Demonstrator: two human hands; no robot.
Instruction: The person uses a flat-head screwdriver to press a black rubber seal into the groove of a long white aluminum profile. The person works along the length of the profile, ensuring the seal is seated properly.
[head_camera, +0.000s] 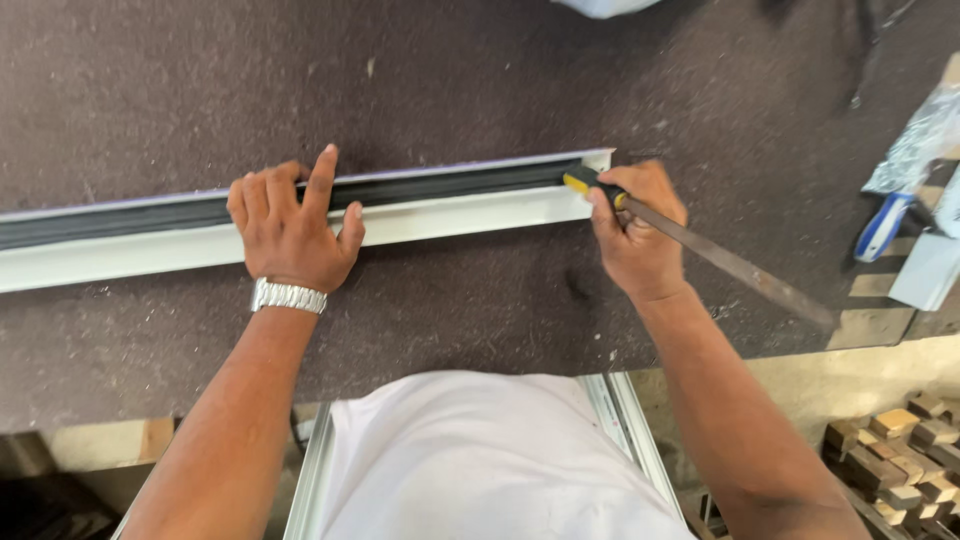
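Firmly, a white frame rail (300, 215) is pinned by the flat, open left hand (293, 228).
At the rail's end, a file (720, 258) is clamped in the right hand (638, 232).

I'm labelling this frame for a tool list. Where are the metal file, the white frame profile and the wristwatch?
metal file (730, 262), head view, middle of the flat blade.
white frame profile (470, 212), head view, front white flange between the hands.
wristwatch (288, 296), head view, metal band on the left wrist.
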